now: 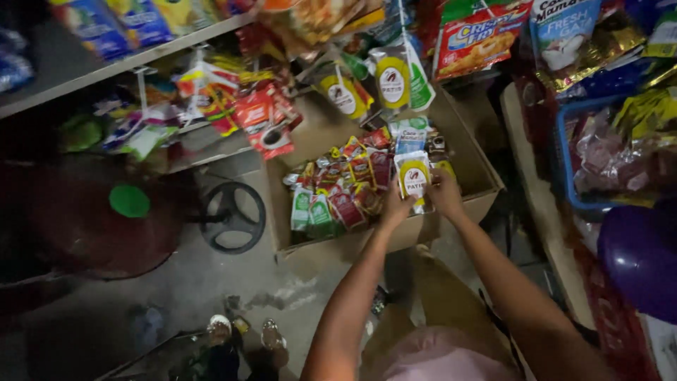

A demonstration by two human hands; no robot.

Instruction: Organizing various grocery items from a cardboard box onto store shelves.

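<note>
Head view: both hands grasp one white-and-yellow sauce pouch (413, 178), left hand (395, 207) at its 7 o'clock, right hand (446, 194) at 4 o'clock, apparently equally near, its long axis running 12-to-6 above the cardboard box (479, 169).

Cardboard box (479, 176) on floor, centre; sachets (338, 197) packed inside, left half. Left hand (395, 208) and right hand (446, 194) over box's near edge, sachet pack (413, 176) between them. Wheel (233, 217) left of box. Shelf (127, 63) behind, upper left. Hanging packets (381, 85) above box. Basket (575, 162) right.
</note>
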